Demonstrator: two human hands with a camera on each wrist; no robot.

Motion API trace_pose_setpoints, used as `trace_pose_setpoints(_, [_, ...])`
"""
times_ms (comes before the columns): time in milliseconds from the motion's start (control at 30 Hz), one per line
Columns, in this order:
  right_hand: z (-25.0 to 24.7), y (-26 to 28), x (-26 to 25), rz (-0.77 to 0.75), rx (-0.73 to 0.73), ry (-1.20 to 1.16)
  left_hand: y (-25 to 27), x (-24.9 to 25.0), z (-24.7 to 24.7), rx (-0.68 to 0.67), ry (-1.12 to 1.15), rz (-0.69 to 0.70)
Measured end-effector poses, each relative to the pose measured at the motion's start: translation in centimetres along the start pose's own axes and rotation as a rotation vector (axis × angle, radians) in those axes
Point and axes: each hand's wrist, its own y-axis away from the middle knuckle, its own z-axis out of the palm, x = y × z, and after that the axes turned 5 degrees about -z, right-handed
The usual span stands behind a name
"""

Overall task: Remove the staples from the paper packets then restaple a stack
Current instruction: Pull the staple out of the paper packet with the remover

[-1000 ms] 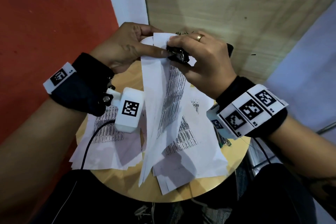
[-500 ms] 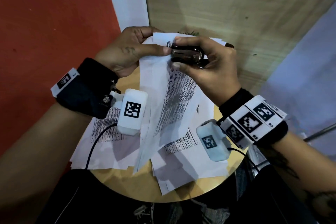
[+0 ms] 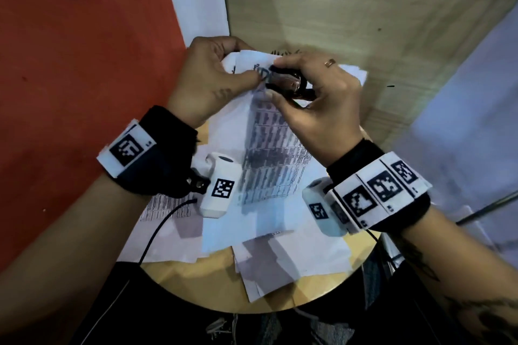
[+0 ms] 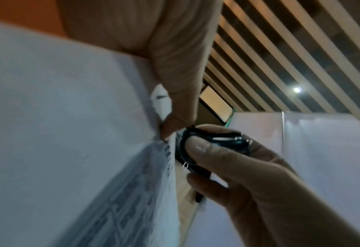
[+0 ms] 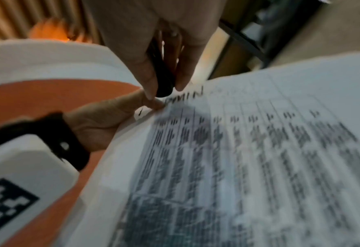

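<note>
I hold a printed paper packet up above the table. My left hand pinches its top corner between thumb and fingers. My right hand grips a black and chrome staple remover, whose front end meets that same corner. In the left wrist view a small bent staple hangs at the front of the staple remover, just beside the edge of the packet. The right wrist view shows the staple remover between my fingers, its tip at the packet next to my left thumb.
Several loose printed sheets lie spread over a small round wooden table under my hands. A red wall stands close on the left and a wooden panel behind. A black cable hangs from my left wrist.
My right wrist has rolled outward, turning the staple remover to lie sideways at the packet's top corner. The packet has swung up flatter, showing its printed face.
</note>
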Motion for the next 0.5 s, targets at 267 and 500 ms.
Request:
trace_pose_setpoints(267, [-0.4,1.4,1.7,0.081,-0.131,0.142,-0.7,-0.2,-1.5,0.027,-0.126,0.016])
trace_pose_setpoints(500, [-1.4,-1.5,3.0,0.193,-0.363,0.019,-0.8,-0.6,-2.1,-0.101,-0.172,0.019])
